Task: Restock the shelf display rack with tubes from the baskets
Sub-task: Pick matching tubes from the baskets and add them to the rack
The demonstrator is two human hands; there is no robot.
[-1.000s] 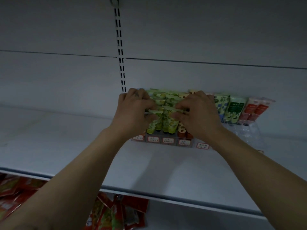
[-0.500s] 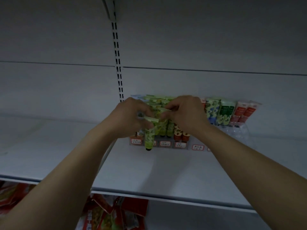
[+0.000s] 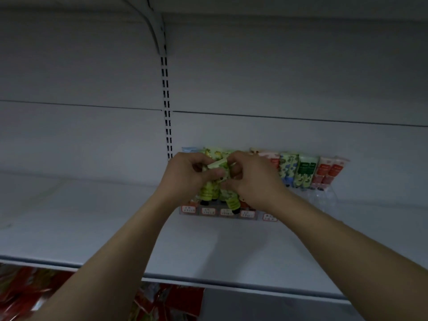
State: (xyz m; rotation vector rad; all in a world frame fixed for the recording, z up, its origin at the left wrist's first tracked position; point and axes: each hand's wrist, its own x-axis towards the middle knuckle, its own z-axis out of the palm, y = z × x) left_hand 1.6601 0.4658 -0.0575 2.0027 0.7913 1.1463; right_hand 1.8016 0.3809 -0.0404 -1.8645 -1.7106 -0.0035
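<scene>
A clear display rack [image 3: 324, 195] with price labels along its front stands at the back of a white shelf [image 3: 92, 218]. It holds upright tubes: yellow-green ones on the left, blue-green, dark green [image 3: 305, 172] and red-white ones [image 3: 331, 172] on the right. My left hand [image 3: 185, 177] and my right hand [image 3: 252, 181] meet in front of the rack's left part, both gripping yellow-green tubes [image 3: 218, 166] by their flat top ends. One yellow-green tube [image 3: 231, 200] hangs tilted below my right hand, cap down. The hands hide the tubes behind them.
A slotted upright rail [image 3: 167, 107] runs up the back wall to a bracket under the upper shelf. Red snack packets [image 3: 166, 302] fill the shelf below. No basket is in view.
Both hands have drawn together and lifted the tops of the yellow-green tubes; one tube has swung from under the left hand to a tilt below the right hand. The view has tilted upward.
</scene>
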